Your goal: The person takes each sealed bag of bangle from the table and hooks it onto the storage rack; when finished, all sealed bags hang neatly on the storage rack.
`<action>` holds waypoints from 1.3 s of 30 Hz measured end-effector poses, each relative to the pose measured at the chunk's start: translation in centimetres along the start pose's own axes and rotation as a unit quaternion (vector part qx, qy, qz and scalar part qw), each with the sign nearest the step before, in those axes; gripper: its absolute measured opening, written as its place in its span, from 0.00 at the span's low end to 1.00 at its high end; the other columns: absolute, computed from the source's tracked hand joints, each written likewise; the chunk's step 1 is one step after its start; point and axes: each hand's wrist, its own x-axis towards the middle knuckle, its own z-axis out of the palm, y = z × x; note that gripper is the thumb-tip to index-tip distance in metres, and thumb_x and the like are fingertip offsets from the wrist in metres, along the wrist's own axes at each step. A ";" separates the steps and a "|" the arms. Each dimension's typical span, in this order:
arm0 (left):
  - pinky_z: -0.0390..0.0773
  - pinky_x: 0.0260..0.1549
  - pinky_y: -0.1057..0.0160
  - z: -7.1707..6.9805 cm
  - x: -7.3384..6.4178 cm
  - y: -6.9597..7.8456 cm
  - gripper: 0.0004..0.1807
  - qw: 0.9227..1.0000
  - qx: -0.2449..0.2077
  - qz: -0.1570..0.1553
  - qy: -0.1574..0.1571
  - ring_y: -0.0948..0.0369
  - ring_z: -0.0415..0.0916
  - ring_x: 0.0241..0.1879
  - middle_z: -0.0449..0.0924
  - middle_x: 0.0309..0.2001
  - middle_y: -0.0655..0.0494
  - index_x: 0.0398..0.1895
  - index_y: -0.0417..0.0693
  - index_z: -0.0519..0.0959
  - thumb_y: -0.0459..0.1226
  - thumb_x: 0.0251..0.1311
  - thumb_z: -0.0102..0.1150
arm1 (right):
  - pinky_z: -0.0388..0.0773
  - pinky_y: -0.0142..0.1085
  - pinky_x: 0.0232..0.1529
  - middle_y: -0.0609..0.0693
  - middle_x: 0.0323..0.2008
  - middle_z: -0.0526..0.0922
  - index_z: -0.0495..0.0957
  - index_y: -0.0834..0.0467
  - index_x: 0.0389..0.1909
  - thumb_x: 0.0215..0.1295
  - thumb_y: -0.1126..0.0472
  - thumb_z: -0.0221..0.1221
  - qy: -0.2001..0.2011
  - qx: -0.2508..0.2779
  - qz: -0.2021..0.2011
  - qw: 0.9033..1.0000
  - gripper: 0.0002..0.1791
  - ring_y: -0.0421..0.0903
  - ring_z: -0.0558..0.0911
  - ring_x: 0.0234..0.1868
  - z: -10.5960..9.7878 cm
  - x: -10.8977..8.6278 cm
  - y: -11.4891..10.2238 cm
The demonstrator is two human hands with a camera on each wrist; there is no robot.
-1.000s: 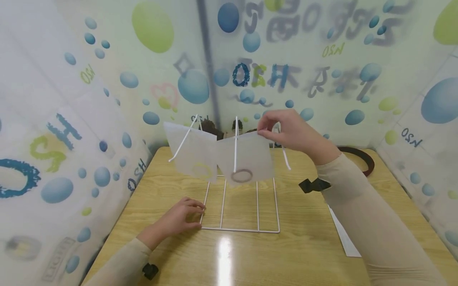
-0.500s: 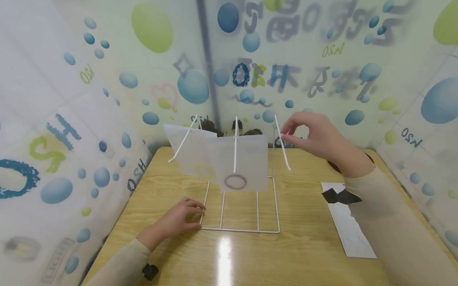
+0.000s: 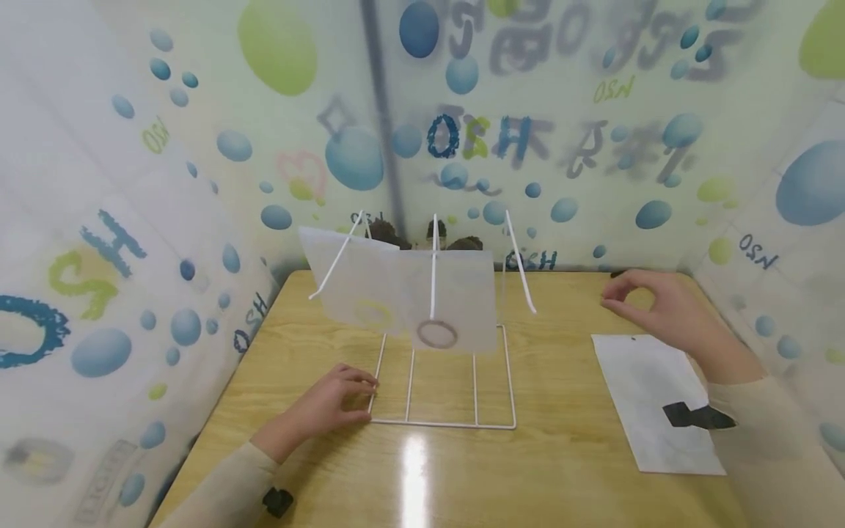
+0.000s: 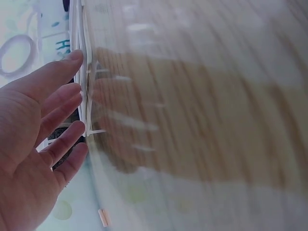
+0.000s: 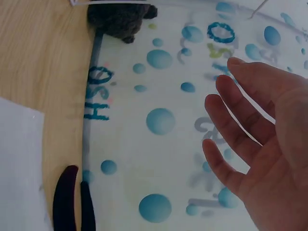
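Observation:
A white wire rack stands on the table, with several prongs sloping toward me at its top. From its middle prong hangs a thin white sheet bearing a brown ring. Another white sheet, with a faint yellow ring, hangs on the left prong; the right prong carries nothing. My left hand touches the left bar of the rack's base, its fingers loosely extended in the left wrist view. Over the back right of the table is my right hand, fingers relaxed and holding nothing.
A white sheet with a small hole near its top edge lies on the table at the right. Beyond it, a dark curved object shows in the right wrist view. Dark fuzzy things sit behind the rack, before the patterned wall.
My right hand has let go of the sheet on the middle prong and moved right and down. That sheet has swung to hang flat. The left hand stays on the base.

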 end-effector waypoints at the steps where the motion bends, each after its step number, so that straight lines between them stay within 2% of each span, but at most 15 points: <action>1: 0.77 0.62 0.45 0.1 0.0 0.0 0.22 1.000 -0.002 0.001 0.001 0.53 0.74 0.58 0.83 0.60 0.54 0.53 0.47 0.86 0.44 0.55 0.76 | 0.72 0.20 0.38 0.40 0.32 0.85 0.85 0.46 0.36 0.57 0.65 0.74 -0.005 -0.004 0.017 1.000 0.12 0.29 0.77 0.35 0.1 -0.8 0.8; 6: 0.76 0.63 0.45 0.5 0.0 0.2 0.23 1.000 -0.007 -0.004 -0.002 0.53 0.74 0.59 0.82 0.61 0.54 0.54 0.47 0.86 0.45 0.55 0.76 | 0.75 0.18 0.35 0.46 0.34 0.85 0.85 0.53 0.38 0.62 0.64 0.72 -0.045 0.011 0.107 0.993 0.07 0.27 0.74 0.35 0.4 -4.3 4.6; 9: 0.76 0.63 0.44 0.6 -0.1 0.3 0.24 1.000 -0.006 -0.012 -0.006 0.53 0.74 0.60 0.82 0.61 0.55 0.54 0.48 0.86 0.45 0.55 0.76 | 0.75 0.20 0.34 0.46 0.33 0.85 0.85 0.54 0.39 0.64 0.61 0.71 -0.063 0.002 0.140 0.988 0.06 0.26 0.75 0.35 0.7 -5.7 6.3; 12: 0.76 0.63 0.44 0.6 -0.2 0.3 0.24 1.000 -0.008 -0.018 -0.006 0.53 0.74 0.60 0.82 0.61 0.55 0.54 0.48 0.86 0.44 0.54 0.76 | 0.74 0.24 0.34 0.43 0.33 0.85 0.85 0.52 0.38 0.62 0.59 0.73 -0.074 -0.028 0.139 0.987 0.07 0.29 0.76 0.34 1.2 -6.8 7.7; 16: 0.76 0.62 0.45 0.6 -0.3 0.2 0.23 1.000 -0.005 -0.017 -0.001 0.54 0.73 0.59 0.82 0.61 0.56 0.54 0.49 0.86 0.44 0.55 0.76 | 0.79 0.31 0.37 0.43 0.35 0.87 0.87 0.53 0.41 0.59 0.59 0.75 -0.098 -0.048 0.132 0.985 0.11 0.37 0.80 0.35 1.7 -8.1 9.8; 18: 0.76 0.62 0.45 0.6 -0.3 0.2 0.22 1.000 -0.002 -0.014 0.001 0.54 0.73 0.59 0.82 0.61 0.56 0.54 0.50 0.86 0.45 0.55 0.76 | 0.81 0.37 0.40 0.46 0.38 0.88 0.87 0.55 0.44 0.60 0.57 0.75 -0.119 -0.042 0.154 0.980 0.13 0.41 0.81 0.37 1.8 -8.6 10.8; 21: 0.76 0.62 0.45 0.6 -0.3 0.1 0.22 1.000 -0.001 -0.012 0.003 0.54 0.73 0.59 0.82 0.61 0.56 0.53 0.50 0.86 0.45 0.55 0.76 | 0.81 0.42 0.42 0.51 0.42 0.88 0.86 0.56 0.48 0.63 0.54 0.72 -0.152 -0.031 0.207 0.966 0.16 0.50 0.81 0.42 1.6 -9.2 12.3; 23: 0.76 0.62 0.46 0.5 -0.2 0.1 0.22 1.000 -0.002 -0.013 0.003 0.54 0.73 0.59 0.83 0.60 0.56 0.53 0.49 0.86 0.45 0.55 0.76 | 0.80 0.41 0.41 0.53 0.44 0.87 0.85 0.57 0.50 0.64 0.50 0.71 -0.166 -0.028 0.229 0.959 0.19 0.54 0.80 0.45 1.4 -9.6 13.2; 25: 0.76 0.63 0.46 0.4 -0.3 0.1 0.22 1.000 -0.003 -0.014 0.002 0.54 0.73 0.59 0.83 0.60 0.56 0.53 0.49 0.86 0.45 0.55 0.76 | 0.80 0.38 0.39 0.54 0.44 0.87 0.85 0.57 0.50 0.64 0.49 0.71 -0.173 -0.027 0.236 0.956 0.20 0.55 0.80 0.46 1.3 -10.0 14.0; 28: 0.76 0.62 0.45 0.3 -0.3 0.1 0.22 1.000 -0.001 -0.014 0.000 0.53 0.74 0.59 0.83 0.60 0.55 0.53 0.48 0.87 0.45 0.55 0.76 | 0.79 0.31 0.34 0.54 0.44 0.87 0.85 0.58 0.50 0.63 0.47 0.72 -0.177 -0.024 0.237 0.955 0.22 0.49 0.80 0.43 1.2 -10.5 15.0; 31: 0.75 0.62 0.44 0.2 -0.4 0.2 0.22 1.000 -0.003 -0.015 -0.002 0.52 0.74 0.59 0.83 0.60 0.54 0.53 0.48 0.86 0.44 0.55 0.76 | 0.78 0.29 0.32 0.54 0.44 0.88 0.86 0.59 0.51 0.62 0.47 0.72 -0.186 -0.023 0.241 0.952 0.24 0.44 0.79 0.40 1.1 -11.0 16.0; 33: 0.76 0.63 0.44 0.2 -0.4 0.2 0.22 1.000 -0.006 -0.017 -0.002 0.53 0.74 0.60 0.83 0.60 0.55 0.53 0.48 0.86 0.44 0.56 0.76 | 0.79 0.29 0.31 0.55 0.44 0.88 0.85 0.60 0.52 0.62 0.46 0.72 -0.193 -0.025 0.243 0.950 0.25 0.44 0.80 0.39 1.2 -11.2 16.6; 39: 0.75 0.63 0.44 0.2 -0.2 0.0 0.22 1.000 -0.003 -0.016 -0.002 0.53 0.73 0.60 0.82 0.61 0.56 0.53 0.49 0.86 0.44 0.56 0.76 | 0.81 0.35 0.34 0.61 0.48 0.86 0.83 0.63 0.54 0.64 0.43 0.70 -0.212 -0.026 0.260 0.942 0.29 0.54 0.82 0.44 1.6 -11.1 18.1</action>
